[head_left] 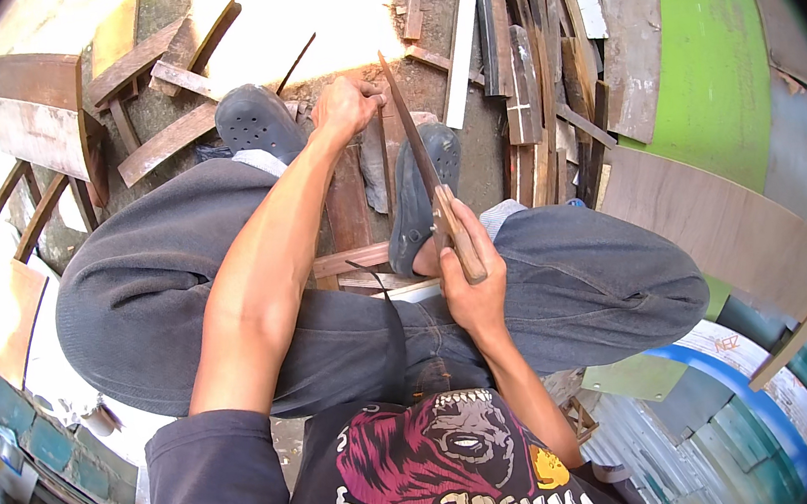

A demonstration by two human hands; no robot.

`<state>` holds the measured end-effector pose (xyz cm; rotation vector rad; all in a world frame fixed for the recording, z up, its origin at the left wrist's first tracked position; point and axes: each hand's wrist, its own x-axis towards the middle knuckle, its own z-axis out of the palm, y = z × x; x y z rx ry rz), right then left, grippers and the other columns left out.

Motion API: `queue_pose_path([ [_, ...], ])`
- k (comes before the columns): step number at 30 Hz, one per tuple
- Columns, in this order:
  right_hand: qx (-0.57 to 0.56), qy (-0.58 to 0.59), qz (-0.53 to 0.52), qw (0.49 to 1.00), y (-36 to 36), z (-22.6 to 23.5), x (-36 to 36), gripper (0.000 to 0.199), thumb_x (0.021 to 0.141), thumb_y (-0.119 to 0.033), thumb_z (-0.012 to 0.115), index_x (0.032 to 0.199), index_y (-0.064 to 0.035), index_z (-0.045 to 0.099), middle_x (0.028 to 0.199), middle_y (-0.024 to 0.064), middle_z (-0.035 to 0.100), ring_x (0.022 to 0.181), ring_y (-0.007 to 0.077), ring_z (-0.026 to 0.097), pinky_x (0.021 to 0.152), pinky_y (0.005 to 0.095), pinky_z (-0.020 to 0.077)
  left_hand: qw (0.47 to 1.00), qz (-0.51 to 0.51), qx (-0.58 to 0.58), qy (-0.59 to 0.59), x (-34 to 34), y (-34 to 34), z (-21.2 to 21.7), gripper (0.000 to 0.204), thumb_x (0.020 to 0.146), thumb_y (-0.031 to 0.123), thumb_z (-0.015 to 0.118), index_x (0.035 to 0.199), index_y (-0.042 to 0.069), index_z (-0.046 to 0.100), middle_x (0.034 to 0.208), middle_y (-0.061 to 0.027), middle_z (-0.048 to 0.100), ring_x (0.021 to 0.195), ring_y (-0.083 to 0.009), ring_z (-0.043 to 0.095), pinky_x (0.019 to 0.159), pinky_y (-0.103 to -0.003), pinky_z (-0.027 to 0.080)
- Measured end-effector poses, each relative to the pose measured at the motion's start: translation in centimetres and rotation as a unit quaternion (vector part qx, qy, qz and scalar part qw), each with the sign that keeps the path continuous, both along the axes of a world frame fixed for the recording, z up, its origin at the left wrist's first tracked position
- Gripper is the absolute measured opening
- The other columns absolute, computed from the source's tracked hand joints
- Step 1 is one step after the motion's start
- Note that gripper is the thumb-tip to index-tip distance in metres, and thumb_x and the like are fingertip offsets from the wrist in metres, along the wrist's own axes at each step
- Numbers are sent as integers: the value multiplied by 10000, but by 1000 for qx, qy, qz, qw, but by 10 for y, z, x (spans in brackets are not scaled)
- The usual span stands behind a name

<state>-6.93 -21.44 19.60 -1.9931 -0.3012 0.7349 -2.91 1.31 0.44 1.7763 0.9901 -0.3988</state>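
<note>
I am squatting over a pile of wood scraps. My right hand (470, 269) is shut on the wooden handle of a long knife (416, 141), whose blade points away from me and up. My left hand (345, 107) reaches forward and grips the top of a narrow upright wood strip (348, 199) standing between my feet. The blade's edge lies close beside that hand. Grey perforated clogs (257, 121) cover my feet; the right clog (418, 201) sits just under the knife.
Loose planks and offcuts (524, 89) litter the ground ahead. A curved green panel (710, 58) and a brown board (719, 226) lie at the right. Curved wooden pieces (39, 114) rest at the left. Corrugated metal (664, 441) is at the lower right.
</note>
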Motion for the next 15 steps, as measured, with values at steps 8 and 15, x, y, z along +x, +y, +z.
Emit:
queue_pose_path([
  [8,1,-20,13,1000,36,-34,31,567,874,8,526,1438,-41,493,1400,190,581,1289,284,567,1076,361,420,999,-2,47,-3,4,-4,5,258,815,359,785,1050,252,792,1011,-91,756,991,-292,700,884,-429,522],
  [15,15,61,-23,998,-26,80,-8,567,912,52,541,1469,4,450,1332,168,616,1115,171,626,955,296,486,999,-4,48,2,4,-1,-1,270,819,385,781,1051,249,791,1006,-73,759,995,-262,700,896,-425,518],
])
